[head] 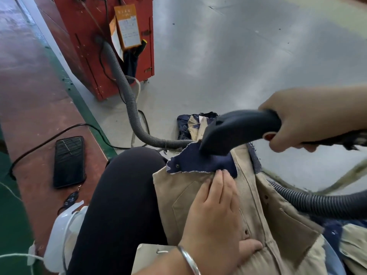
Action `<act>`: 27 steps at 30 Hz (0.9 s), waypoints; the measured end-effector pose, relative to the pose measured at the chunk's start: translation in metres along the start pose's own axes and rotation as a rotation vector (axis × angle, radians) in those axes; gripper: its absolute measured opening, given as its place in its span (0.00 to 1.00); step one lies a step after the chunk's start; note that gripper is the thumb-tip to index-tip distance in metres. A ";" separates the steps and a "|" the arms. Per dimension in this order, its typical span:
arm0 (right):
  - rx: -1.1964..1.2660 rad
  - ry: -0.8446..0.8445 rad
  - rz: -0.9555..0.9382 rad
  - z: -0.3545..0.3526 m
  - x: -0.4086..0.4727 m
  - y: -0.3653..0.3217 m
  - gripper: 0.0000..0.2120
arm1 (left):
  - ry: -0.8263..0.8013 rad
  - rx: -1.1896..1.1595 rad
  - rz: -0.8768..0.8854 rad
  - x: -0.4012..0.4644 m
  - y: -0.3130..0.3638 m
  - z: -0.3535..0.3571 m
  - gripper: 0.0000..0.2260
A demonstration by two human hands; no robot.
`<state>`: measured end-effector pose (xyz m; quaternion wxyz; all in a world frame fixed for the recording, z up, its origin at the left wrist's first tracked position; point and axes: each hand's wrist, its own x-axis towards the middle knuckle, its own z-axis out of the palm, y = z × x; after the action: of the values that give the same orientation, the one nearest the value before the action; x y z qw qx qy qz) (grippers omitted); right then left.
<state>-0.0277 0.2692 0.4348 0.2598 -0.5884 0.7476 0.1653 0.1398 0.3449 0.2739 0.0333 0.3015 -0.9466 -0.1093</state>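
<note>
The grey floor [218,56] has a red cabinet [89,46] behind. The beige garment [278,235] lies on the person's lap. The left hand [214,215] presses flat on it, fingers straight. The right hand [309,120] grips the black suction nozzle [234,132], whose mouth seems to touch the navy flap [198,163].

Garment workshop: red machine [87,46], suction hose [127,92].
</note>
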 end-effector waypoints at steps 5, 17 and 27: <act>0.035 0.018 0.018 0.022 0.048 -0.021 0.07 | -0.027 -0.022 -0.004 -0.002 -0.002 0.001 0.50; 0.091 0.206 -0.024 -0.020 0.019 0.010 0.07 | -0.041 0.028 -0.014 -0.002 -0.007 -0.001 0.51; 0.114 0.125 0.057 0.039 0.055 0.017 0.07 | -0.123 -0.009 -0.080 -0.003 -0.002 0.001 0.48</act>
<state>-0.0461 0.2516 0.3705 0.2409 -0.5604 0.7870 0.0926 0.1434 0.3454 0.2729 -0.0277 0.3316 -0.9335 -0.1333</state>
